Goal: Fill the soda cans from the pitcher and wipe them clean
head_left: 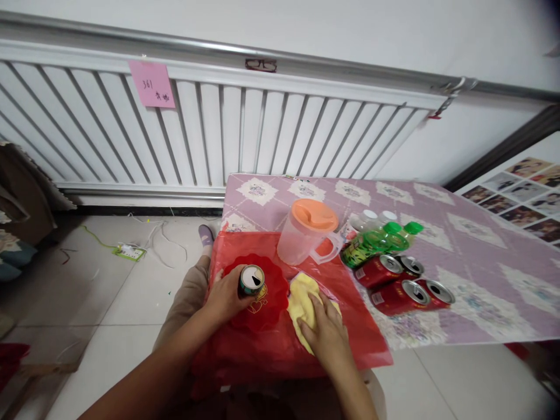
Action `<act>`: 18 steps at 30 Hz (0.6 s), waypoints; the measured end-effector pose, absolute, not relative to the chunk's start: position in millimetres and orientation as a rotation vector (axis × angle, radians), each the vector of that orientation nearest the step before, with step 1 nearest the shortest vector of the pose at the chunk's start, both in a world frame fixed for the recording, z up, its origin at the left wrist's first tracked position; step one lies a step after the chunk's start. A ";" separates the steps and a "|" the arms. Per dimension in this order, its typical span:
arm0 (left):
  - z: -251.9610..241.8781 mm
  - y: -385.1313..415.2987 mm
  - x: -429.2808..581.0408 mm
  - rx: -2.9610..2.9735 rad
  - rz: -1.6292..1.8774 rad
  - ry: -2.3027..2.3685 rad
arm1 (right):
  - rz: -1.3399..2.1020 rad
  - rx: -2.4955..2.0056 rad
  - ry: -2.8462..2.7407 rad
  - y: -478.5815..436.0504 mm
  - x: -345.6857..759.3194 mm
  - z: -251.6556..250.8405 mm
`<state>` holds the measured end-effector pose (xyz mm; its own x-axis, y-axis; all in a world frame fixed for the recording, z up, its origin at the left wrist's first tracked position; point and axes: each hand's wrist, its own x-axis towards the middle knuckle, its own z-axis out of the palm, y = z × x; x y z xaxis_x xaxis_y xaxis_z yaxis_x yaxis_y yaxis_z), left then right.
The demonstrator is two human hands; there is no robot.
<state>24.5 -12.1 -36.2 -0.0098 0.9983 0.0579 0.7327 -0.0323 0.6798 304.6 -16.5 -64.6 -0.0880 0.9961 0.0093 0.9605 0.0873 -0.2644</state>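
My left hand (227, 293) is wrapped round a dark green drink can (252, 279), which stands upright with its opened top facing me. Beneath the can is a red scalloped plate (271, 303) with a gold figure on it. My right hand (324, 324) rests on a crumpled yellow cloth (304, 300), its fingers bent over the fabric; part of the cloth is hidden under the hand. Both the plate and the cloth lie on a red plastic sheet (367, 344). Behind them stands a clear pitcher (294, 242) with an orange lid (314, 214).
Several opened red cans (400, 296) and green-capped bottles (367, 248) stand to the right on the patterned purple tablecloth (437, 213). A white radiator (210, 134) with a pink note (152, 84) runs behind the table. A power strip (130, 252) with cables lies on the floor at left.
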 end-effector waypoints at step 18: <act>-44.7 -9.8 22.0 1.828 0.733 1.825 | 0.266 -1.962 -2.069 -17.1 302.1 -65.4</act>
<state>22.0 -9.8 -44.7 -0.0182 0.9984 0.0536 0.7579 -0.0212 0.6520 302.1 -17.1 -65.4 -0.0406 0.9965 0.0729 0.9455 0.0620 -0.3196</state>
